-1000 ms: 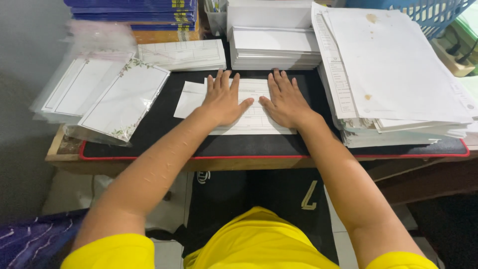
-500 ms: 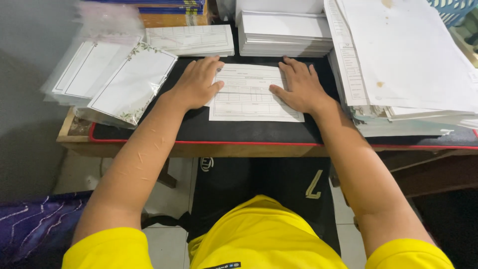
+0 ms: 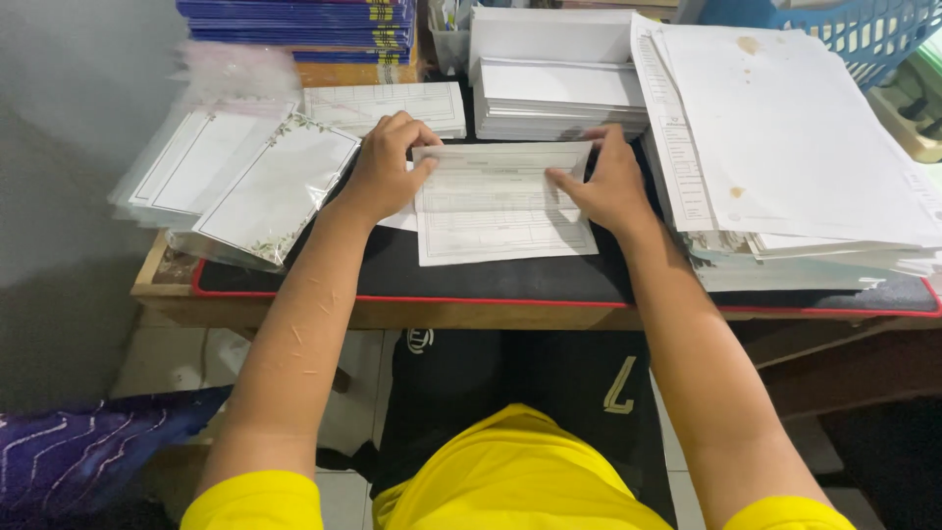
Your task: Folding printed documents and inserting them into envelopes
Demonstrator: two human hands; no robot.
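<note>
- printed form (image 3: 500, 201): a white ruled sheet lying on the black mat (image 3: 471, 275) of the worktop (image 3: 294, 312), between the two hands. its far edge is now lifted off the mat and curls toward the person; a second ago the sheet lay flat under both palms.
- left hand (image 3: 385, 167): fingers curled, pinching the far left corner of the form. earlier it was spread open and pressing down; it has since slid outward to the edge.
- right hand (image 3: 606, 185): fingers bent over the far right edge, thumb on the sheet's face, gripping it. it too has gone from a flat press to a pinch.
- reading of the change: smoothing appears finished, and the raised edge suggests a fold being started.
- surroundings: sleeved cards (image 3: 245, 182) to the left, a white paper stack (image 3: 559, 83) beyond, a tall pile of large sheets (image 3: 795, 137) to the right, blue books (image 3: 294, 25) at the rear.
</note>
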